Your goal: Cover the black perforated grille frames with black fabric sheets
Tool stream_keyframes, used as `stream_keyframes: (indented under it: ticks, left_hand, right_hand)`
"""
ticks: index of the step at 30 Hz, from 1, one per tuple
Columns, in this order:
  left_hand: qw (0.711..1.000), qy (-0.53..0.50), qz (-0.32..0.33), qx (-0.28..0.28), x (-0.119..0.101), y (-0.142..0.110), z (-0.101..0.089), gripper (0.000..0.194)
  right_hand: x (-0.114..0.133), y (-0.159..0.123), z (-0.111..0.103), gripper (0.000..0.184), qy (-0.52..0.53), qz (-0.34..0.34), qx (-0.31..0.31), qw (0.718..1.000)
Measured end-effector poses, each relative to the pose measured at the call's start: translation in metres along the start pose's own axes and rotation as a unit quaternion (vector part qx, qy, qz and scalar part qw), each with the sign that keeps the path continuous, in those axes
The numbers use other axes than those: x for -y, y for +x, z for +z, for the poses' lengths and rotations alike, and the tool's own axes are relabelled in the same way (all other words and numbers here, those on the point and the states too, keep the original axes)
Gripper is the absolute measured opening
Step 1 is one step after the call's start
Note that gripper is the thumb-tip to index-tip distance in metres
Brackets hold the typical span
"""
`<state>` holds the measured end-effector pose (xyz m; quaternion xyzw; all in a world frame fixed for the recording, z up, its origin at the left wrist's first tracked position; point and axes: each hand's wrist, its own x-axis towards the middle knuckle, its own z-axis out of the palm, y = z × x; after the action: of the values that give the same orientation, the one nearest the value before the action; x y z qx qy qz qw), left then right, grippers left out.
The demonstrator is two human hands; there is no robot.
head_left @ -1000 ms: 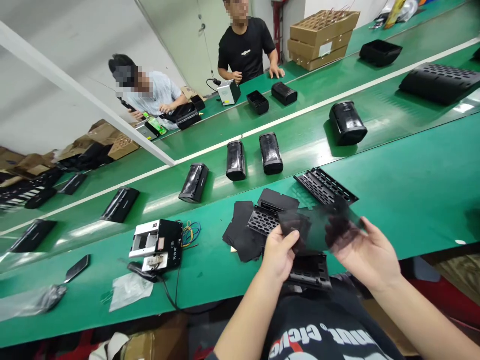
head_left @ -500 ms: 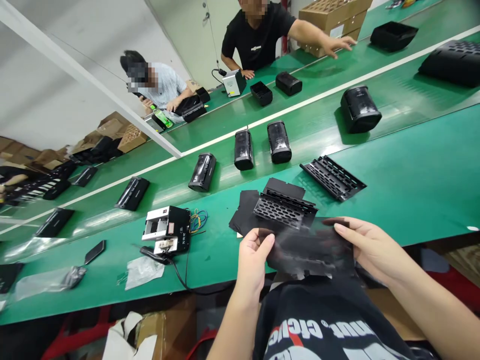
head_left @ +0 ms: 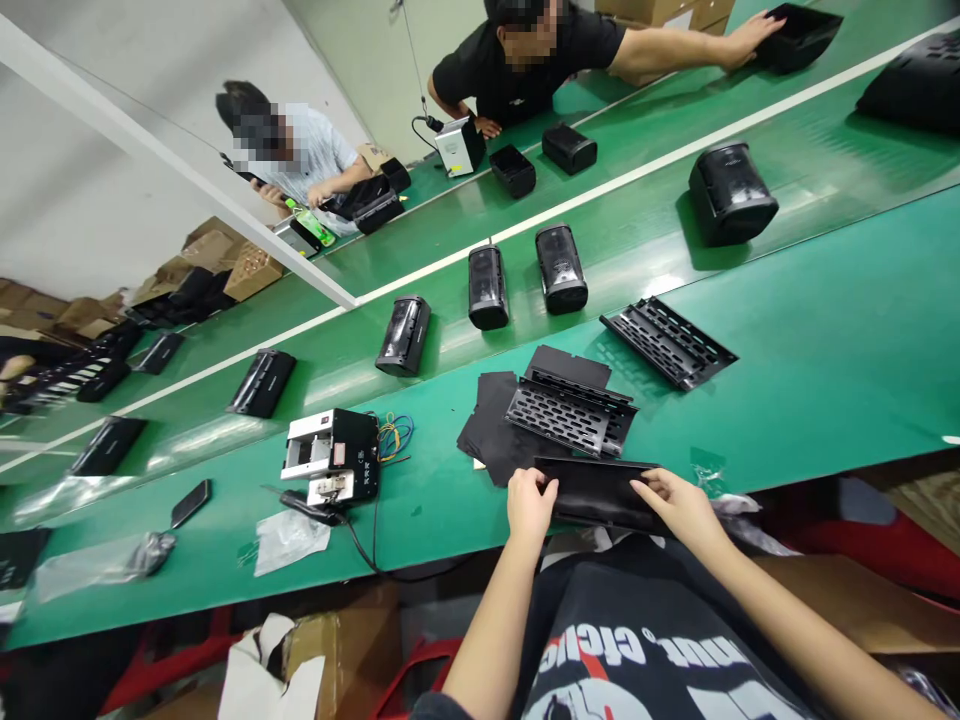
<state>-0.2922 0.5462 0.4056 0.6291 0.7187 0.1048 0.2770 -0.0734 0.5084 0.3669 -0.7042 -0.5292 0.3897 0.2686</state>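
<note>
A dark, thin black panel [head_left: 596, 490] with a raised rim along its far side is low at the near edge of the green bench, in front of my body. My left hand [head_left: 531, 508] is closed on its left end, thumb on top. My right hand [head_left: 679, 505] pinches the right end between thumb and fingers. Just beyond it lie perforated black metal panels [head_left: 559, 415] on top of flat black sheets [head_left: 486, 415]. Another slotted black panel [head_left: 667, 340] lies farther right on the bench.
Black speaker-like housings [head_left: 562, 268] stand along the conveyor [head_left: 330, 365]. To the left sit a white-and-black machine [head_left: 334, 455] with wires, a black-handled tool [head_left: 309, 508] and a clear plastic bag [head_left: 291, 540]. Across the belt, a co-worker's hand [head_left: 750, 40] touches a black tray-shaped housing [head_left: 801, 38].
Both hands have lowered the panel towards the bench edge, and my right hand has moved left. The co-worker opposite has leaned and reached right to a black housing.
</note>
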Motion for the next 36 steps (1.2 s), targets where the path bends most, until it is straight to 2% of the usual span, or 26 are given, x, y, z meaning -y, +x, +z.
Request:
stream_keyframes:
  ticks: [2,4,7,10,16,19,21,24,29,32,36]
  left_hand:
    - [0.999,-0.014,-0.017,-0.033,0.002,-0.002,0.001,0.018]
    - [0.996,-0.061,-0.032,-0.054,0.003,-0.002,0.003,0.030]
    - [0.993,-0.106,-0.051,-0.029,0.001,0.002,0.004,0.035]
    - [0.994,-0.085,-0.067,0.003,-0.004,0.006,0.003,0.028]
    - [0.993,-0.113,-0.039,0.015,-0.010,0.002,-0.011,0.020]
    - [0.984,-0.170,-0.032,0.031,-0.011,-0.003,-0.019,0.023]
    - [0.972,-0.225,-0.044,0.043,-0.014,-0.005,-0.025,0.026]
    - [0.944,-0.316,-0.071,0.067,-0.024,-0.006,-0.033,0.031]
    - [0.889,-0.432,-0.119,0.090,-0.049,-0.011,-0.058,0.035]
    - [0.862,-0.473,-0.134,0.123,-0.062,-0.016,-0.077,0.034]
    - [0.852,-0.493,-0.125,0.123,-0.075,-0.021,-0.098,0.032]
  right_hand:
    - [-0.005,-0.002,-0.003,0.037,-0.022,-0.014,-0.038,0.999]
    - [-0.009,0.000,-0.007,0.043,-0.071,-0.055,-0.074,0.993]
    - [-0.010,0.008,-0.012,0.041,-0.152,-0.139,-0.087,0.975]
    - [-0.008,0.018,-0.012,0.030,-0.198,-0.187,-0.083,0.958]
    - [-0.001,0.030,-0.018,0.025,-0.164,-0.223,-0.106,0.955]
    - [0.010,0.034,-0.032,0.023,-0.117,-0.246,-0.053,0.961]
    - [0.021,0.037,-0.041,0.022,-0.078,-0.226,-0.005,0.971]
    - [0.040,0.039,-0.055,0.023,-0.019,-0.150,0.034,0.988]
    - [0.071,0.041,-0.079,0.029,0.056,-0.094,0.014,0.994]
    - [0.090,0.037,-0.096,0.031,0.123,-0.061,0.001,0.990]
    - [0.111,0.026,-0.116,0.037,0.182,-0.051,0.001,0.982]
